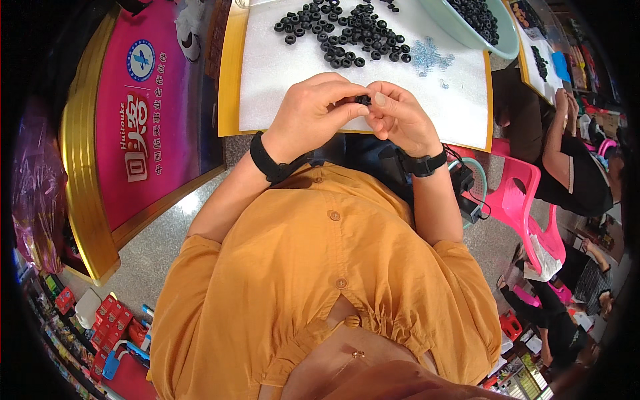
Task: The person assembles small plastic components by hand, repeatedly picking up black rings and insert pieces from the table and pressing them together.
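Observation:
Close together over the near edge of a white-topped table, my two hands meet at one small black ring-shaped piece. My left hand pinches it between thumb and fingers. Thumb and fingertips of my right hand press together against the piece's right side; whether they hold a second small thing is hidden. Beyond the hands lies a loose spread of black rings, each with a hole through it. Right of them is a small heap of tiny clear bluish pieces.
A pale green basin of black rings stands at the table's far right. Pink chairs are to my right, where other people sit, one at another table with black rings. A gold-framed pink sign panel stands to my left.

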Available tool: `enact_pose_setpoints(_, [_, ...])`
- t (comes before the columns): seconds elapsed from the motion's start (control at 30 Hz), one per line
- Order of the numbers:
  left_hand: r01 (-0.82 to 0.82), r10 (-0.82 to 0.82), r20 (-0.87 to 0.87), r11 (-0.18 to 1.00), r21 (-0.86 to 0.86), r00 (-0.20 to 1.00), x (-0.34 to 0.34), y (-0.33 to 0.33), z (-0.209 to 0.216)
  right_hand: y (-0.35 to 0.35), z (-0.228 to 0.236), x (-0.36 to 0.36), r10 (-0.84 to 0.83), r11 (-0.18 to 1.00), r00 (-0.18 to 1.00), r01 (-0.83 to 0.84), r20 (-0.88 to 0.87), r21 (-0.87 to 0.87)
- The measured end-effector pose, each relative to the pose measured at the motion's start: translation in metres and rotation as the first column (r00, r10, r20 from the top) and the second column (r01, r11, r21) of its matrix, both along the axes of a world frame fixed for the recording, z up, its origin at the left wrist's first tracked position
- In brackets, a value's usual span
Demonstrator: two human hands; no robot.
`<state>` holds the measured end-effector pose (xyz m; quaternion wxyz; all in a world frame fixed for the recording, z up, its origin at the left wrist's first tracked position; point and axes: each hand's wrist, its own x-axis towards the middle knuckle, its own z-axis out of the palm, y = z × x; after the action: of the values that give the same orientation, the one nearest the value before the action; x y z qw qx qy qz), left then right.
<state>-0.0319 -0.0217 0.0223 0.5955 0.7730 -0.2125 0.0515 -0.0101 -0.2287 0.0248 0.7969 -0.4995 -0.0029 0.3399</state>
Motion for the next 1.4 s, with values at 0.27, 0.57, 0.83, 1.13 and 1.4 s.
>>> enact_pose_setpoints(0.27, [0.017,-0.023,0.099,0.998,0.062,0.995,0.000,0.002,0.007,0.002,-0.021,-0.003,0.082,0.982,0.987,-0.056,-0.141,0.181])
enact_pose_setpoints(0.57, [0.071,-0.075,0.071,0.996,0.063,0.995,0.001,0.001,0.002,0.007,-0.016,-0.011,0.052,0.987,0.996,-0.040,-0.069,0.157])
enact_pose_setpoints(0.83, [0.070,-0.071,-0.015,0.997,-0.040,0.997,0.002,0.000,0.004,0.007,-0.016,-0.012,0.036,0.971,0.999,-0.027,-0.031,0.238])
enact_pose_setpoints(1.13, [0.067,-0.074,-0.111,0.996,-0.060,0.991,0.000,-0.005,-0.002,-0.091,0.075,0.108,-0.179,0.776,0.612,0.569,0.770,-0.272])
enact_pose_setpoints(1.4, [0.082,-0.088,-0.145,0.996,-0.043,0.986,0.000,-0.003,-0.009,-0.065,0.048,0.151,0.490,0.326,0.444,0.705,0.750,-0.630])
